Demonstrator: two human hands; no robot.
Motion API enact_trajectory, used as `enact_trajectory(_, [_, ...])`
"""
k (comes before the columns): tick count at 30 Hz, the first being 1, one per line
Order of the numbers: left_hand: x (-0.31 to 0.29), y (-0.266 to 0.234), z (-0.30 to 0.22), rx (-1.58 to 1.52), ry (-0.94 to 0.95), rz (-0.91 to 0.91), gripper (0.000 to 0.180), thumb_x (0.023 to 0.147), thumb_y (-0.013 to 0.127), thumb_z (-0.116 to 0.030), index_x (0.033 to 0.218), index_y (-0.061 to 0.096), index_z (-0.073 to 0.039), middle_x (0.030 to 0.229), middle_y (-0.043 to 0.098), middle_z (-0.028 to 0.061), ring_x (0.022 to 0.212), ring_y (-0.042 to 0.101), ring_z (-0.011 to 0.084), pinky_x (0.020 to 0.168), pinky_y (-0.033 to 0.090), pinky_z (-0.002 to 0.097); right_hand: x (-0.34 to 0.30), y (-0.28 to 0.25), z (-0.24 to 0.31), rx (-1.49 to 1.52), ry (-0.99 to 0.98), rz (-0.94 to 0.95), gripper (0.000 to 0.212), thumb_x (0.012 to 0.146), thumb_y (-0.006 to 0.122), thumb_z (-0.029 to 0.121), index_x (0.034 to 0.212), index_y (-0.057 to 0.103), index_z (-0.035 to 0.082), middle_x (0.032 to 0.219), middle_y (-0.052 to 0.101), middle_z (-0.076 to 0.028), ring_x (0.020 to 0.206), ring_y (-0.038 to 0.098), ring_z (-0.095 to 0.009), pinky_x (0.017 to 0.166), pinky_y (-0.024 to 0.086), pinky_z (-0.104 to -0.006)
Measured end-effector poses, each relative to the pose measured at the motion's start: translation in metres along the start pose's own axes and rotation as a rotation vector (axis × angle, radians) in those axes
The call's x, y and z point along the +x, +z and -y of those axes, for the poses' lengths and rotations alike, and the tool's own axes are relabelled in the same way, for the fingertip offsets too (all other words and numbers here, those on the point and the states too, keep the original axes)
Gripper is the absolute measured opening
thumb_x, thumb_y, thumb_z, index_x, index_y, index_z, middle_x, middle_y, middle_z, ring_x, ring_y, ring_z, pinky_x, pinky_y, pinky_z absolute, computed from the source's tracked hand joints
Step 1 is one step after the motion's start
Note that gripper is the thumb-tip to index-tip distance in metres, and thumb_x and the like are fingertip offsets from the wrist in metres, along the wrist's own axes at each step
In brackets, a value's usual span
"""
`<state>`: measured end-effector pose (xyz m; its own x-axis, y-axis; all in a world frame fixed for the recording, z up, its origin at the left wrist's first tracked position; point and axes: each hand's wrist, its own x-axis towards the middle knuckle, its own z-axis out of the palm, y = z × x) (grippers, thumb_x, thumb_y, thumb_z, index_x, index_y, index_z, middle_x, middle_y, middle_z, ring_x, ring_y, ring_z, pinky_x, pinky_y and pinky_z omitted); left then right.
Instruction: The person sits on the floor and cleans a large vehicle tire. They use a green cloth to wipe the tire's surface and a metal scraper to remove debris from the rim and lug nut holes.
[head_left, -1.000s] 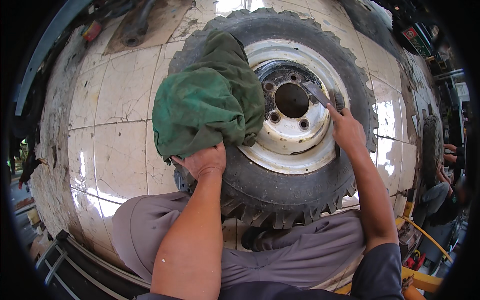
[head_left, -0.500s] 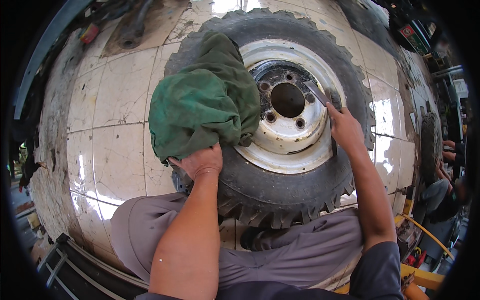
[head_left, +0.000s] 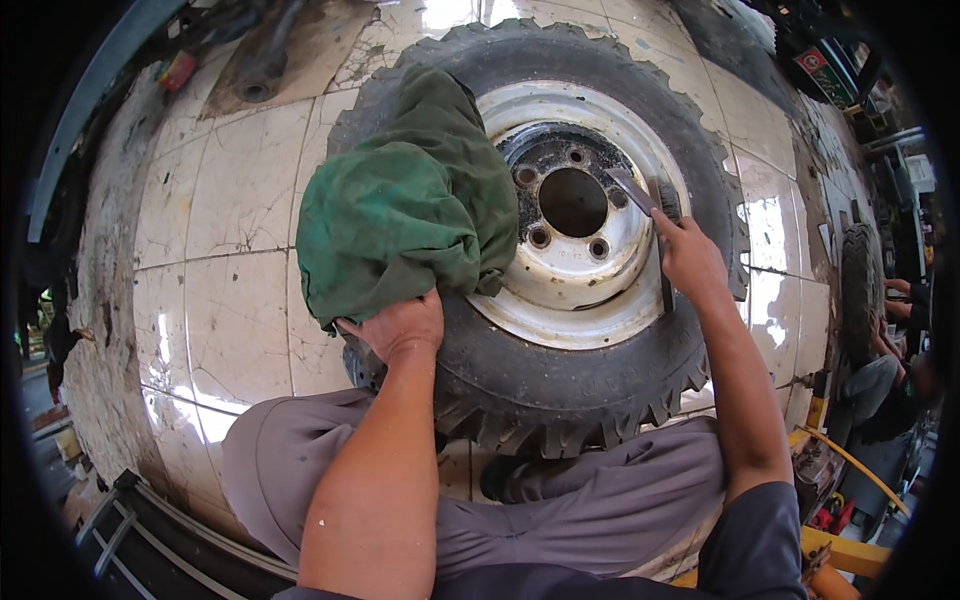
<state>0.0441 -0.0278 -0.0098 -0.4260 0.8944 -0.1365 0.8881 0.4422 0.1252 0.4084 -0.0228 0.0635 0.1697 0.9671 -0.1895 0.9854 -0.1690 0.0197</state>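
Note:
A tyre (head_left: 560, 395) with chunky tread lies flat on the floor before me, around a white, rust-spotted wheel rim (head_left: 560, 330) with a round centre hole and several bolt holes. A bunched green cloth (head_left: 385, 230) covers its left side. At the near edge of that cloth, my left hand (head_left: 405, 325) grips its folds; some fingertips are hidden beneath. My right hand (head_left: 692, 255) is closed around a flat metal bar (head_left: 632, 190), whose far end reaches over the rim's hub face. Beside that hand, a dark narrow strip (head_left: 668, 290) lies along the rim's right side; its kind is unclear.
Cracked, glossy floor tiles (head_left: 235, 310) surround the tyre. My bent legs (head_left: 600, 500) are close to its near side. Another tyre (head_left: 857, 285) stands at far right, with another person's hands (head_left: 890, 310) by it. A yellow frame (head_left: 845, 550) is at lower right.
The metal bar's far end has shifted very slightly left and toward me. Both hands keep their holds, and the cloth and tyre stay in place.

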Motion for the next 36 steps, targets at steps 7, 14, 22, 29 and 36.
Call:
enact_trajectory(7, [-0.001, 0.006, 0.003, -0.006, 0.025, -0.057, 0.079, 0.086, 0.047, -0.06, 0.154, 0.03, -0.023, 0.16, 0.028, 0.0073, 0.147, 0.024, 0.0328, 0.115, 0.009, 0.0658, 0.002, 0.0, 0.004, 0.003, -0.003, 0.002, 0.052, 0.092, 0.052, 0.012, 0.14, 0.051, 0.03, 0.111, 0.061, -0.013, 0.094, 0.066, -0.037, 0.082, 0.054, -0.0479])
enact_trajectory(14, [-0.001, 0.007, 0.004, -0.006, 0.02, -0.071, 0.079, 0.086, 0.047, -0.061, 0.154, 0.029, -0.024, 0.16, 0.027, 0.007, 0.147, 0.024, 0.0334, 0.115, 0.01, 0.0661, 0.005, 0.002, 0.0, -0.007, 0.004, -0.009, 0.049, 0.093, 0.052, 0.015, 0.139, 0.051, 0.03, 0.112, 0.061, -0.013, 0.094, 0.066, -0.036, 0.082, 0.054, -0.0478])
enact_trajectory(22, [0.0, 0.004, 0.001, 0.001, 0.016, -0.04, 0.079, 0.086, 0.047, -0.061, 0.153, 0.031, -0.024, 0.159, 0.029, 0.0076, 0.147, 0.024, 0.0335, 0.115, 0.01, 0.0666, 0.003, 0.001, 0.002, 0.002, -0.012, -0.008, 0.048, 0.094, 0.051, 0.014, 0.139, 0.052, 0.03, 0.111, 0.061, -0.012, 0.093, 0.066, -0.036, 0.081, 0.054, -0.0479])
enact_trajectory(29, [0.0, 0.006, 0.003, 0.026, 0.006, -0.044, 0.079, 0.086, 0.047, -0.06, 0.154, 0.03, -0.023, 0.16, 0.028, 0.0076, 0.148, 0.024, 0.033, 0.115, 0.009, 0.066, 0.004, -0.002, 0.006, 0.009, -0.01, 0.026, 0.048, 0.094, 0.051, 0.014, 0.139, 0.052, 0.029, 0.112, 0.061, -0.013, 0.094, 0.066, -0.036, 0.081, 0.054, -0.048])
enact_trajectory(36, [0.001, 0.007, 0.003, 0.004, 0.003, -0.036, 0.08, 0.086, 0.046, -0.061, 0.154, 0.028, -0.023, 0.16, 0.027, 0.008, 0.148, 0.022, 0.0332, 0.116, 0.008, 0.0657, 0.005, 0.003, 0.002, 0.011, -0.018, 0.003, 0.048, 0.094, 0.051, 0.014, 0.14, 0.051, 0.029, 0.112, 0.06, -0.014, 0.094, 0.066, -0.037, 0.081, 0.053, -0.0483])
